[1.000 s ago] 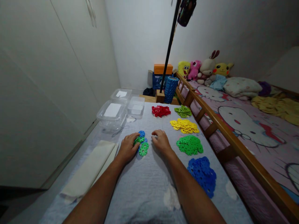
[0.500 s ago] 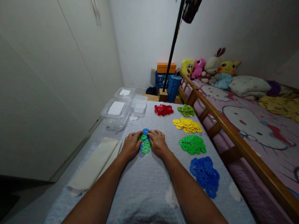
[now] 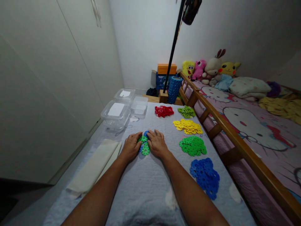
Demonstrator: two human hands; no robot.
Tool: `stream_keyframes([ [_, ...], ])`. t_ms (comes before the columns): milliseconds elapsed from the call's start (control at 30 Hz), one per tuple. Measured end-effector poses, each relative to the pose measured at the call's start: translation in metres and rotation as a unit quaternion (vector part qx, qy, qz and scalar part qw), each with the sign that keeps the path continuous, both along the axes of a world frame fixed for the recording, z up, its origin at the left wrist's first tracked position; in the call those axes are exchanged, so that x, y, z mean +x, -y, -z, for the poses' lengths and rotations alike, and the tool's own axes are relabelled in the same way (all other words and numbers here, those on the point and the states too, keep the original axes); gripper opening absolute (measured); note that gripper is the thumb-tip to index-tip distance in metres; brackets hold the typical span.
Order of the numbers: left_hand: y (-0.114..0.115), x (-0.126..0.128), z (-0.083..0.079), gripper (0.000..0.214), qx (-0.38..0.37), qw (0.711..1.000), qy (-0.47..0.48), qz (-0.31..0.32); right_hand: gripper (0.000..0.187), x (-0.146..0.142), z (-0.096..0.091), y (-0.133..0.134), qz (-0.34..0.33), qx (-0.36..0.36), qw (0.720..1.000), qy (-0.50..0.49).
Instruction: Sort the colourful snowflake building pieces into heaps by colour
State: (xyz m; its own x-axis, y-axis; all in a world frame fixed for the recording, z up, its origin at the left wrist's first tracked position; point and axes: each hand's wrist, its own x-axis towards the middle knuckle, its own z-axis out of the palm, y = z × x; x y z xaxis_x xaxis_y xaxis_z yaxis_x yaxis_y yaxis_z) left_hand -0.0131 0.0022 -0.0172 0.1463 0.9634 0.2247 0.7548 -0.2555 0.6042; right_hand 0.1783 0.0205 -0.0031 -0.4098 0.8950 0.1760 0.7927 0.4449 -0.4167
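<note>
A small cluster of green and blue interlocking flower-shaped discs [image 3: 145,149] rests on the cloth-covered table in front of me. My left hand [image 3: 130,145] grips its left side, fingers bent over the edge. On the opposite side my right hand [image 3: 158,143] holds it, with fingertips over the blue disc at the far end. My fingers hide part of the cluster. Loose discs lie in piles to the right by colour: blue [image 3: 205,176], green [image 3: 192,146], yellow [image 3: 187,126], light green [image 3: 186,112] and red [image 3: 164,111].
Clear plastic boxes with lids [image 3: 115,113] stand at the back left. A folded cream cloth [image 3: 95,168] lies left of my left forearm. Beyond the table are a black pole [image 3: 172,51] and a blue foam roller [image 3: 174,90]. A wooden bed rail [image 3: 225,135] runs along the right.
My right hand has shifted slightly up and left, covering more of the far blue disc. My left hand stays at the cluster's left side. The view has moved slightly.
</note>
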Motion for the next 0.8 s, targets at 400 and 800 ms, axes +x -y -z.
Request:
stream_keyframes([
  [400,0.002,-0.004,-0.008,0.08,-0.021,0.999,-0.007,0.035,0.05,0.003,0.008,-0.005,0.032,-0.001,0.999,-0.036],
  [800,0.011,0.0,-0.023,0.11,-0.058,0.992,-0.094,0.065,0.041,0.018,-0.014,0.0,0.08,-0.021,0.994,-0.066],
])
